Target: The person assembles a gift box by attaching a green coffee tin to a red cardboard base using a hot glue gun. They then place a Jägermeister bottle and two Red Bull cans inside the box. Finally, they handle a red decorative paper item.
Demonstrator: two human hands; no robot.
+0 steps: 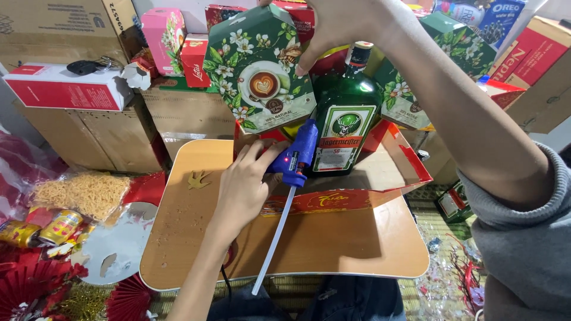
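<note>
My left hand (244, 184) grips a blue glue gun (295, 156) with a white glue stick (273, 241) poking out behind; its nozzle points under a green hexagonal box with white flowers and a coffee cup picture (259, 68). My right hand (339, 27) reaches over from the right and holds that box by its upper right edge, tilted upright. Both sit over an open red tray-like box (404, 166) on a small wooden table (333, 244). A green glass bottle (345, 113) stands in the red box, just right of the glue gun.
A second green flowered box (452, 44) leans behind my right arm. Cardboard cartons (95, 137) and red and pink gift boxes (163, 35) line the back. Yellow shredded filler (80, 193), cans (56, 227) and red paper fans (35, 285) lie on the left floor.
</note>
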